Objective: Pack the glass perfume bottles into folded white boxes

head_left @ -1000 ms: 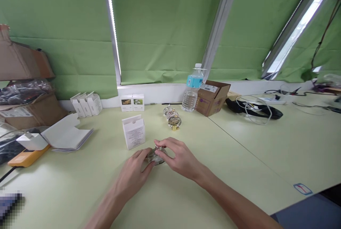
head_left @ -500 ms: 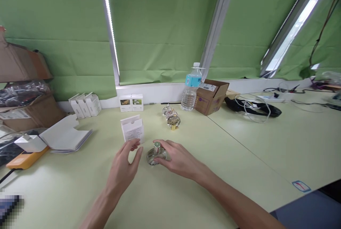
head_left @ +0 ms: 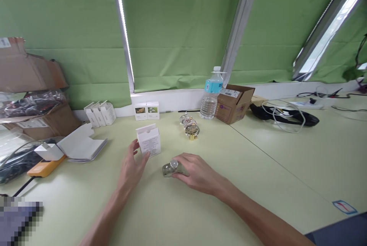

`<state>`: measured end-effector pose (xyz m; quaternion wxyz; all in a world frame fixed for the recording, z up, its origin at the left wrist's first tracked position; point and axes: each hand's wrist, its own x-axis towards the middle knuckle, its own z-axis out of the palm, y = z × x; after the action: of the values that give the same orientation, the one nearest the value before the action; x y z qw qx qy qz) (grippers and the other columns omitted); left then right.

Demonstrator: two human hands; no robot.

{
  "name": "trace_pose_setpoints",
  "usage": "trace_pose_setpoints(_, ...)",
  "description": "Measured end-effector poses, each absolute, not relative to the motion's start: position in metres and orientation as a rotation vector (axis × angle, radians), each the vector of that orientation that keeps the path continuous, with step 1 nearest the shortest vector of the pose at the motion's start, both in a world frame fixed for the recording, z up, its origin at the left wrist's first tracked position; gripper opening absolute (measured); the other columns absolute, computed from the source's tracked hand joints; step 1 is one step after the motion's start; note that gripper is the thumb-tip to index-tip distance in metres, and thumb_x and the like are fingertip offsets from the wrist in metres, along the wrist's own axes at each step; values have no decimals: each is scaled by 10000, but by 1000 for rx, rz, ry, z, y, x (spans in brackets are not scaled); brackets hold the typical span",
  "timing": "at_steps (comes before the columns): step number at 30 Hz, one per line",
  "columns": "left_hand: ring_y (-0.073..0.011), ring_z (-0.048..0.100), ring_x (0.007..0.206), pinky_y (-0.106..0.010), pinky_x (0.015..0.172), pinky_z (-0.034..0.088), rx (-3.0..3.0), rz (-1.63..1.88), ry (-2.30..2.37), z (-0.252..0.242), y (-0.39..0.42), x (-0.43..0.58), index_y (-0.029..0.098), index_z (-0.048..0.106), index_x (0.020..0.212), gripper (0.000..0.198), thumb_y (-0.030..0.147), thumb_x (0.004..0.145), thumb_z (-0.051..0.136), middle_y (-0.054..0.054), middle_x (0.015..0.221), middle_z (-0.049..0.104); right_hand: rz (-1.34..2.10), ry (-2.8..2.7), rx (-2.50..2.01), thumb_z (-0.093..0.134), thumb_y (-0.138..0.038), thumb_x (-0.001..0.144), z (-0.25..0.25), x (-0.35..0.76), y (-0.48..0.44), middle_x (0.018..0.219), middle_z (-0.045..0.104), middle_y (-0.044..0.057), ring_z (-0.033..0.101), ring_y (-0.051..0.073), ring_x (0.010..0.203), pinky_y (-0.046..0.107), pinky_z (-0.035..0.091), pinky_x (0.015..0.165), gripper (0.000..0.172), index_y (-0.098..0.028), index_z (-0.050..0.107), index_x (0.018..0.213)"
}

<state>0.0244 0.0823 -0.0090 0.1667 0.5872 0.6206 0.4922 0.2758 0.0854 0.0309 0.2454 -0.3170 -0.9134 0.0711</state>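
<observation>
My right hand (head_left: 195,171) is closed around a small glass perfume bottle (head_left: 166,170) with a silver cap, just above or on the table; I cannot tell which. Fingers hide the bottle's right side. A white carton (head_left: 150,141) with its top flap up and small print on the front stands behind and to the left of the bottle. At the carton's lower left is my left hand (head_left: 134,164), thumb in front and fingers at the left side, spread apart. Whether it touches the carton is unclear.
Stacked bracelets (head_left: 190,127), a water bottle (head_left: 211,95) and a cardboard box (head_left: 233,104) stand toward the back. White boxes (head_left: 100,114) and two picture boxes (head_left: 146,111) line the wall. Left lie papers (head_left: 86,148) and a yellow device (head_left: 46,166); right, a black item with cables (head_left: 286,116).
My left hand has moved up to the carton, with its fingers passing to the carton's left side. In my right hand the perfume bottle has turned and tilted. The view has shifted slightly left.
</observation>
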Motion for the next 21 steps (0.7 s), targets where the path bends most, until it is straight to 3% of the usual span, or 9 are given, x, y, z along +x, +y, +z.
trace_pose_setpoints(8,-268,685,992,-458,867,542,1579,1330,1695,-10,87,21,217,552,1192,458,527,856,590,-101,1143,697,110,-2435,-612,602,-312,950,33,271,81,970,733,58,685,215,880,353,523,790,188,-220,586,1114)
trace_pose_setpoints(15,-240,669,1068,-409,914,538,1878,1241,1714,-4,77,27,273,574,1203,319,389,907,547,-47,1226,670,-5,-2254,-481,596,-197,933,40,274,79,1097,728,64,683,211,1039,361,537,918,338,-244,516,1259)
trace_pose_setpoints(21,-225,650,1104,-358,905,546,2101,1159,1685,-2,71,31,291,582,1187,291,261,901,536,-31,1250,645,-46,-2167,-410,621,-149,891,47,281,79,1116,728,75,676,228,1076,370,553,917,449,-240,499,1313)
